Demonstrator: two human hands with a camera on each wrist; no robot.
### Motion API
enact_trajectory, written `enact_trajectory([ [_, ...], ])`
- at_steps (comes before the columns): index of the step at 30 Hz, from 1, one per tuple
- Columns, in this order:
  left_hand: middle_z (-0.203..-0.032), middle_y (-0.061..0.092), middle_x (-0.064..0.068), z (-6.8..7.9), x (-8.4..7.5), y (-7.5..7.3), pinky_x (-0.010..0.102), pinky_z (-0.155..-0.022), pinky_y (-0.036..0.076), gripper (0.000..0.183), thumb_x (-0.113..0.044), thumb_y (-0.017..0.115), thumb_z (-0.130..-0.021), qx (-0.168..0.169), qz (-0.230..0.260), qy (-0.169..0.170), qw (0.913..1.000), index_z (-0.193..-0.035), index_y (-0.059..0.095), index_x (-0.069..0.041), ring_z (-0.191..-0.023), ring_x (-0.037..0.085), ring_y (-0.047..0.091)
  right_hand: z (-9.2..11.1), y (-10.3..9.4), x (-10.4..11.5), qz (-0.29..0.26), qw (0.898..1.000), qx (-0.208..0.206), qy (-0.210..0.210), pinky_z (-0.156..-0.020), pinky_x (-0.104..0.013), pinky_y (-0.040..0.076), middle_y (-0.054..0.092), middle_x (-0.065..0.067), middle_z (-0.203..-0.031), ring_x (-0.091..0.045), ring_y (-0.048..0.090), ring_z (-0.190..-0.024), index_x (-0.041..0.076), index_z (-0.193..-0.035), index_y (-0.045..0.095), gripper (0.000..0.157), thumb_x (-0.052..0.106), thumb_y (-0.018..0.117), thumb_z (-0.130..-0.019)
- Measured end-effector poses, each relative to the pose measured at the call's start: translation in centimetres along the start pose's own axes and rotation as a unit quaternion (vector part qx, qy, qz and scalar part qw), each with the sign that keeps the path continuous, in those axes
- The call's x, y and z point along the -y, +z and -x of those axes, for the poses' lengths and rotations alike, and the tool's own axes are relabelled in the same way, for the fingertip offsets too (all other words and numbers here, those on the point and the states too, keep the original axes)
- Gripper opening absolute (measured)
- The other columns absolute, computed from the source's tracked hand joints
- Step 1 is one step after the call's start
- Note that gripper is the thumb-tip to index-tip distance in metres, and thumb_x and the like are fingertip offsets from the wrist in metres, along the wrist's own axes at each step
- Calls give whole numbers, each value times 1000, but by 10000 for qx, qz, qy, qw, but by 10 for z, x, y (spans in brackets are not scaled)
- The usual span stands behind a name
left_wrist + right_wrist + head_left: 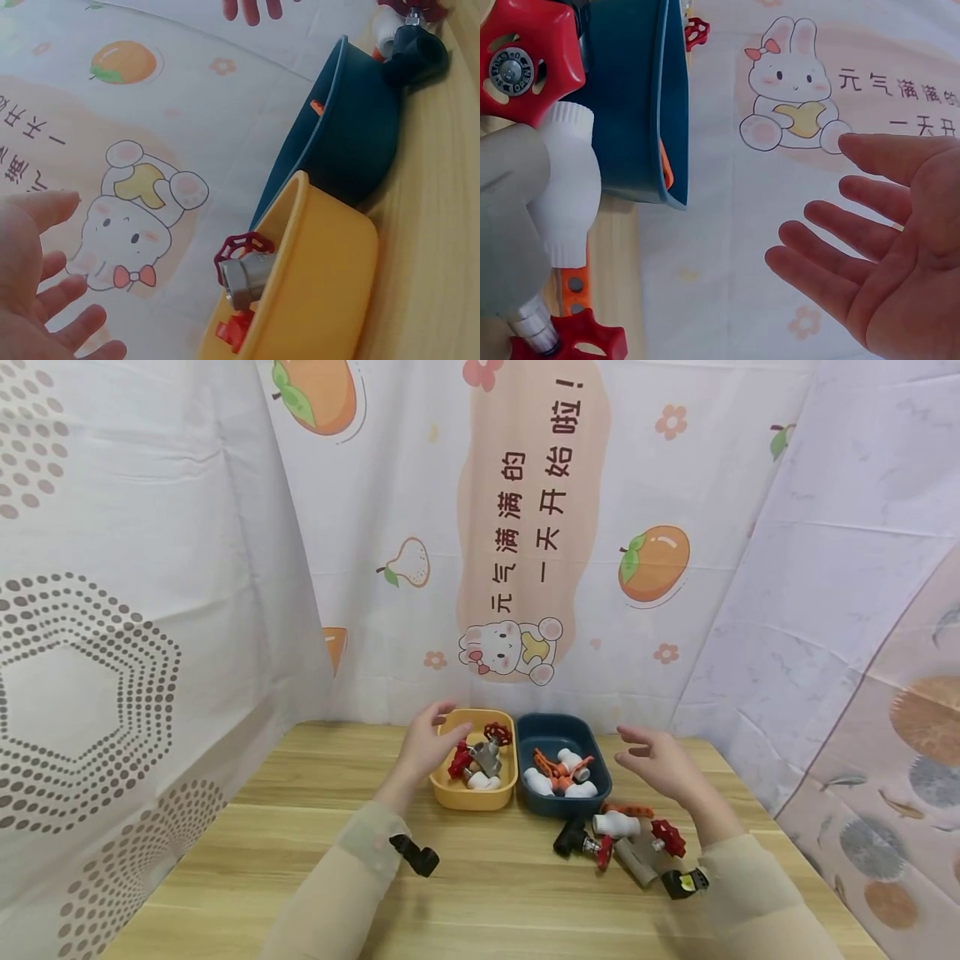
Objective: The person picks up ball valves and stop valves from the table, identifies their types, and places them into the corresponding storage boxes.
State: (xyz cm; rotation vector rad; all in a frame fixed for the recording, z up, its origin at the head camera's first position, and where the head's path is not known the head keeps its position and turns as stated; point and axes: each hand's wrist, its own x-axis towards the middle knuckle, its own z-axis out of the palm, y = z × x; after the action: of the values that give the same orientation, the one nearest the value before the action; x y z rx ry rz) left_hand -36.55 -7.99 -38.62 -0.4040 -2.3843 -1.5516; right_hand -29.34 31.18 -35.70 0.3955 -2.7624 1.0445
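Observation:
My left hand (427, 745) hovers over the left side of a yellow bin (471, 802), its fingers loosely spread and holding nothing. Inside that bin lie a grey valve (487, 760) with a dark red handwheel (498, 734), a red handwheel and a white fitting. Right beside it stands a dark blue bin (561, 807) with several white valves (538, 782) with orange handles. To the right of the blue bin, my right hand (660, 764) is raised, fingers relaxed and empty; the right wrist view shows the bare palm (907, 262).
In front of the blue bin lie a black valve (573, 838) with a red handwheel, a white valve (617, 824) with an orange handle, and a grey valve (636, 862) by a red handwheel (668, 838). A printed curtain (390, 635) hangs behind the wooden table (480, 893).

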Motion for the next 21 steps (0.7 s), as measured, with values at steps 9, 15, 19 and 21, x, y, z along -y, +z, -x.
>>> enact_trajectory([
  [9, -140, 57, 13, 12, 9, 2, 52, -105, 46, 55, -40, 74, -93, -200, 25, -257, 9995, -137, 59, -9, -127, 34, 52, 9, 2, 5, 357, 9991, 19, -218, -91, -58, 54, 54, -24, -144, -46, 58, -122, 0, -147, 51, 58, 28, 67, -99],
  [15, -141, 57, 14, 17, 13, 4, 55, -106, 44, 57, -40, 74, -93, -317, 111, -507, 9981, -138, 58, -9, -131, 39, 49, 16, 5, 12, 439, 9988, 93, -217, -91, -58, 54, 54, -23, -145, -45, 58, -123, 1, -147, 52, 56, 24, 68, -98],
  [19, -142, 56, 13, 19, 17, 5, 55, -105, 45, 58, -40, 74, -93, -387, 161, -708, 9966, -139, 57, -10, -131, 40, 50, 20, 7, 17, 495, 9984, 162, -202, -92, -60, 52, 54, -22, -145, -46, 57, -124, 1, -146, 53, 56, 27, 68, -98],
  [21, -142, 56, 13, 20, 20, 5, 54, -104, 47, 57, -40, 74, -93, -431, 210, -788, 9957, -138, 58, -10, -130, 39, 51, 23, 8, 18, 539, 9982, 186, -204, -92, -60, 52, 55, -22, -144, -46, 57, -123, 2, -145, 54, 57, 29, 68, -98],
])
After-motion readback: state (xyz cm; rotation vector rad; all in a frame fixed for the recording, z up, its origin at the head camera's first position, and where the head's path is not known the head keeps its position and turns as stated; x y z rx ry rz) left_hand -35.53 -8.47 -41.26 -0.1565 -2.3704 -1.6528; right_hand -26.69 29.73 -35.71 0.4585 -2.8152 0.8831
